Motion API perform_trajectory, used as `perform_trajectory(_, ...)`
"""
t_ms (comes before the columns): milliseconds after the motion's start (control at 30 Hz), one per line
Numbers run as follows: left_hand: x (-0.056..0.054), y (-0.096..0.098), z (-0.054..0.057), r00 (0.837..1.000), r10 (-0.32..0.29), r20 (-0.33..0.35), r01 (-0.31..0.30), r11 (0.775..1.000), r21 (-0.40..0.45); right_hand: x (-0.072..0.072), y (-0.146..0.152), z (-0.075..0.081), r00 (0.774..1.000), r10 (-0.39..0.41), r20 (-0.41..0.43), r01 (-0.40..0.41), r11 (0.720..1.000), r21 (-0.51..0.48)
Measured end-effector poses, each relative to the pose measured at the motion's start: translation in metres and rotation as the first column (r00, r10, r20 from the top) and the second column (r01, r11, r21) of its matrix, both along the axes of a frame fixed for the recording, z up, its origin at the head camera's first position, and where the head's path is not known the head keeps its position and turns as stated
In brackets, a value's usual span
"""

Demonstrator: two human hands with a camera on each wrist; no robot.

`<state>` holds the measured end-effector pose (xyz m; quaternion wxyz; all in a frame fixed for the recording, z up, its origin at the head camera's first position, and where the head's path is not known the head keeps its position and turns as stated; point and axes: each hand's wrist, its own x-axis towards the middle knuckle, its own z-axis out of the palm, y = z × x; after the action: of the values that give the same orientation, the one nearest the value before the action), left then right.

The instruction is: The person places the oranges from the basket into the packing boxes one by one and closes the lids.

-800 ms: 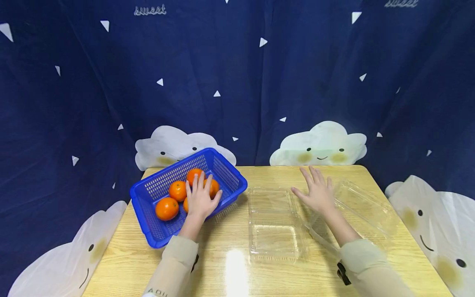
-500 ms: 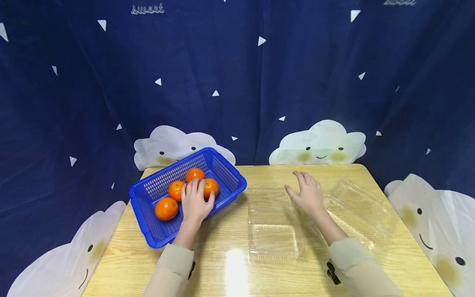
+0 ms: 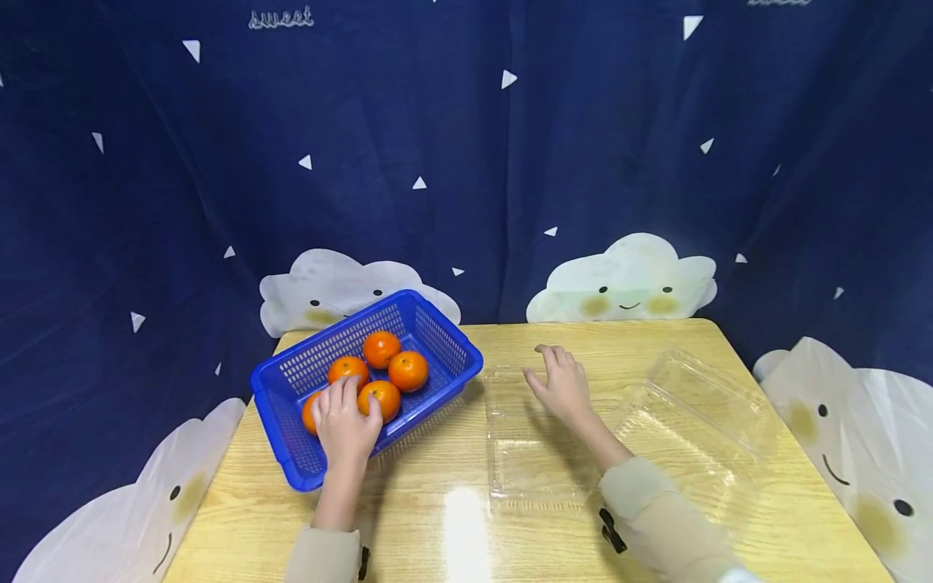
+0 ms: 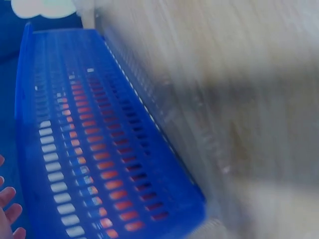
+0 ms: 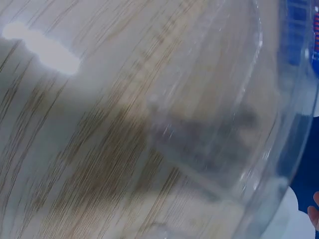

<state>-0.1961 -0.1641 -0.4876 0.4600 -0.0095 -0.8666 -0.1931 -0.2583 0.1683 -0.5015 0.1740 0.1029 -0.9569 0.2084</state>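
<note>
In the head view my left hand [image 3: 346, 425] is over the near side of a blue plastic basket [image 3: 437, 394], its fingers loosely bent. Several oranges lie inside; one orange [image 3: 311, 411] is partly covered by the hand, and another orange [image 3: 379, 400] is beside the thumb. Whether the fingers touch any fruit I cannot tell. My right hand [image 3: 567, 390] hovers above a clear plastic clamshell box [image 3: 535, 478] with its lid folded back, fingers slightly bent, holding nothing. At the left wrist view's edge, fingertips [image 4: 7, 196] show beside the basket's slotted wall [image 4: 174, 184].
A second clear plastic box [image 3: 685, 421] lies to the right on the wooden table [image 3: 423, 518]. Behind the table hangs a dark blue curtain [image 3: 394, 121] printed with clouds. The right wrist view is mostly filled by a blurred transparent box [image 5: 219, 149].
My left hand has moved left and nearer across the basket, uncovering the oranges on the right. My right hand has shifted left from the second box to over the first.
</note>
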Motion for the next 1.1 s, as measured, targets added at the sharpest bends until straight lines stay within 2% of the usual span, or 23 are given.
perform_trajectory(67,0.006,-0.006,-0.001,1.0,0.017,-0.025,-0.016,1.0,0.017,-0.002,-0.007,-0.001,1.0,0.0,0.008,0.0,1.0,-0.006)
perform_trajectory(167,0.016,-0.015,0.0,0.999,0.046,-0.026,-0.045,0.998,0.042,-0.005,-0.016,-0.001,1.0,0.005,0.022,-0.005,1.0,-0.014)
perform_trajectory(300,0.028,-0.026,-0.001,0.995,0.093,0.023,-0.095,0.992,0.089,-0.009,-0.028,0.0,0.999,0.011,0.038,-0.009,0.999,-0.033)
perform_trajectory(500,0.041,-0.042,-0.008,0.984,0.161,0.082,-0.173,0.971,0.164,-0.014,-0.049,0.003,0.999,0.005,0.045,-0.003,0.998,-0.065)
perform_trajectory(733,0.053,-0.055,-0.015,0.968,0.228,0.101,-0.246,0.941,0.232,-0.021,-0.068,0.005,0.998,0.004,0.065,0.001,0.997,-0.079)
perform_trajectory(900,0.062,-0.06,-0.019,0.948,0.247,0.199,-0.295,0.918,0.266,-0.025,-0.077,0.002,0.994,-0.006,0.111,0.014,0.998,-0.068)
perform_trajectory(1100,0.068,-0.062,-0.023,0.923,0.284,0.262,-0.358,0.883,0.305,-0.03,-0.087,0.003,0.989,-0.007,0.146,0.017,0.998,-0.067)
